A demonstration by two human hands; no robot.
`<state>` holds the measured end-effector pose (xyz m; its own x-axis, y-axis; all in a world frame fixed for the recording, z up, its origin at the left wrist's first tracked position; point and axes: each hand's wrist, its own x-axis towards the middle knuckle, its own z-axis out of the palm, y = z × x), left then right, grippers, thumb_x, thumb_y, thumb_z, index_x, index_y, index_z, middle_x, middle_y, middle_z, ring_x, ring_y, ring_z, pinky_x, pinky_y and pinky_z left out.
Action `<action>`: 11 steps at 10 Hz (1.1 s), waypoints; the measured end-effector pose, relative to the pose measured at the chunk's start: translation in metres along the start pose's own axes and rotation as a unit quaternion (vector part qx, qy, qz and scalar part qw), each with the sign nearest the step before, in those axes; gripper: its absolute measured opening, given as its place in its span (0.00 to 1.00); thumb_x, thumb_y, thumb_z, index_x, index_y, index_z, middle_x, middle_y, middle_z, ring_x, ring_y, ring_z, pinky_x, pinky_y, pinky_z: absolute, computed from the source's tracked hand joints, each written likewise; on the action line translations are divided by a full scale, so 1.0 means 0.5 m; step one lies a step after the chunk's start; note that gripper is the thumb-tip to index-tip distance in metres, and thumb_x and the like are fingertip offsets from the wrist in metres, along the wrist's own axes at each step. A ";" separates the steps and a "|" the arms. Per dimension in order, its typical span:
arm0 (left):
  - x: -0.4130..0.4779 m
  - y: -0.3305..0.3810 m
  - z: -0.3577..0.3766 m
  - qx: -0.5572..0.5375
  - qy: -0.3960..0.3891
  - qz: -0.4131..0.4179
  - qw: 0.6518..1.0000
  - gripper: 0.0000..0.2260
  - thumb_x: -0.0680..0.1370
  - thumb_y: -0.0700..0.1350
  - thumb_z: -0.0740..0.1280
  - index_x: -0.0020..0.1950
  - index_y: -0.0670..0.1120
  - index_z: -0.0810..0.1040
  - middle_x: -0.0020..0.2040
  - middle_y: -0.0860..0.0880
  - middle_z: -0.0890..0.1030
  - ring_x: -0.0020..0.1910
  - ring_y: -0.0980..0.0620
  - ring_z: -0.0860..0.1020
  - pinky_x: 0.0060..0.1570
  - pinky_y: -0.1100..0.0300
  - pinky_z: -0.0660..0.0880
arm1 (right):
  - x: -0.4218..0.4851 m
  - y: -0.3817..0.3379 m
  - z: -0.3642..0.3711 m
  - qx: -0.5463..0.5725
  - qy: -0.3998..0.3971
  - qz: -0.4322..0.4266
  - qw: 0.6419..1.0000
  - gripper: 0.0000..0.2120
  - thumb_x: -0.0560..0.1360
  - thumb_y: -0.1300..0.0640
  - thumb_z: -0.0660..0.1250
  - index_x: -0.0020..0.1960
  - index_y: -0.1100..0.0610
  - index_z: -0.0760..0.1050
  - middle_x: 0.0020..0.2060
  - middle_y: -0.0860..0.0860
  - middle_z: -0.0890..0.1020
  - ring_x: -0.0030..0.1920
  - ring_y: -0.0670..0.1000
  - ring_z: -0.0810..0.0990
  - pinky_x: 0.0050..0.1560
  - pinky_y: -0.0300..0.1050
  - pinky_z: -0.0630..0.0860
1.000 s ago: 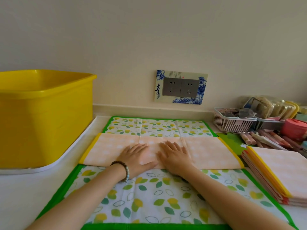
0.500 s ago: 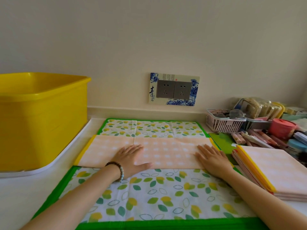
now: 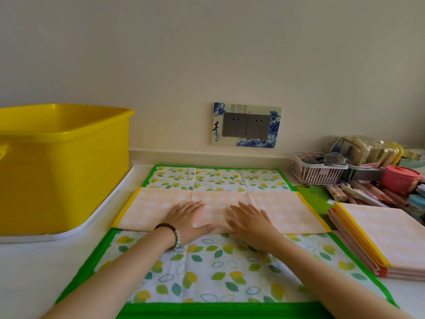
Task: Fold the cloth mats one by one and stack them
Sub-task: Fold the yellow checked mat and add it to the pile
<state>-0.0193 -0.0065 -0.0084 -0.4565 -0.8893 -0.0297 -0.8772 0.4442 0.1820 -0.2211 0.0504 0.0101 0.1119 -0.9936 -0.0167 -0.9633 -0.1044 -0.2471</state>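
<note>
Now — left hand (image 3: 188,217) and right hand (image 3: 250,223) flat, fingers straight, just apart — on the peach mat (image 3: 287,210).

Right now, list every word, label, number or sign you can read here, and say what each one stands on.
"青": large black brush character on the left of the blue-and-white socket surround.
Smaller characters beside it, and the fine print along the surround's top: too small to read.
Packets and red tub at the right: no legible label.
Peach mat and leaf-print mat: patterns only, no text.
</note>
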 end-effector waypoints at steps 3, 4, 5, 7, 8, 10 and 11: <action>0.001 -0.004 -0.002 -0.004 -0.008 0.001 1.000 0.51 0.60 0.80 0.38 0.77 0.54 0.45 0.77 0.57 0.44 0.76 0.55 0.43 0.74 0.51 0.43 | -0.004 -0.012 0.017 -0.042 -0.009 -0.010 0.999 0.31 0.77 0.33 0.44 0.76 0.43 0.46 0.77 0.45 0.47 0.77 0.51 0.44 0.75 0.54 0.41; -0.009 -0.020 -0.011 -0.011 -0.018 0.001 1.000 0.53 0.55 0.82 0.36 0.76 0.59 0.46 0.77 0.59 0.44 0.76 0.55 0.42 0.73 0.49 0.42 | -0.003 -0.009 0.018 -0.041 -0.011 -0.012 0.999 0.31 0.77 0.33 0.44 0.76 0.43 0.45 0.77 0.45 0.47 0.77 0.50 0.43 0.75 0.54 0.41; -0.030 -0.062 -0.018 -0.007 -0.024 -0.022 0.999 0.56 0.49 0.83 0.33 0.75 0.62 0.46 0.77 0.59 0.43 0.76 0.54 0.42 0.73 0.47 0.42 | 0.000 -0.005 0.020 -0.041 -0.011 -0.011 0.999 0.31 0.77 0.33 0.44 0.76 0.43 0.45 0.77 0.44 0.47 0.77 0.50 0.44 0.75 0.54 0.41; -0.090 -0.138 -0.037 0.004 -0.013 -0.085 0.996 0.58 0.47 0.84 0.33 0.76 0.61 0.46 0.77 0.59 0.43 0.76 0.55 0.42 0.74 0.47 0.42 | 0.002 -0.003 0.024 -0.043 -0.009 -0.013 0.999 0.32 0.76 0.33 0.43 0.76 0.43 0.45 0.77 0.44 0.47 0.77 0.49 0.44 0.76 0.53 0.42; -0.098 -0.140 -0.047 -0.002 -0.031 -0.087 0.996 0.59 0.48 0.84 0.35 0.76 0.60 0.47 0.77 0.59 0.44 0.76 0.55 0.43 0.74 0.48 0.42 | 0.002 -0.003 0.022 -0.041 -0.012 -0.012 0.999 0.32 0.76 0.33 0.43 0.76 0.43 0.45 0.77 0.44 0.47 0.77 0.49 0.43 0.75 0.53 0.42; -0.044 -0.094 -0.102 -0.064 -0.026 -0.089 0.994 0.38 0.72 0.73 0.50 0.76 0.52 0.55 0.76 0.51 0.57 0.74 0.51 0.58 0.71 0.53 0.56 | 0.005 -0.006 0.021 -0.019 -0.003 -0.008 1.000 0.31 0.76 0.33 0.45 0.76 0.42 0.47 0.77 0.43 0.48 0.77 0.49 0.44 0.76 0.53 0.42; 0.012 -0.052 -0.105 -0.063 0.002 -0.047 0.997 0.33 0.76 0.67 0.51 0.76 0.50 0.57 0.76 0.51 0.58 0.74 0.51 0.58 0.71 0.54 0.56 | 0.007 -0.008 0.015 0.004 0.001 -0.004 1.000 0.30 0.77 0.33 0.48 0.76 0.43 0.51 0.77 0.43 0.51 0.77 0.49 0.46 0.76 0.53 0.43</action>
<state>0.0084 -0.0290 0.0382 -0.3720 -0.9270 -0.0483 -0.8903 0.3416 0.3011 -0.2153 0.0479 0.0038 0.1190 -0.9928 -0.0123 -0.9605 -0.1119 -0.2548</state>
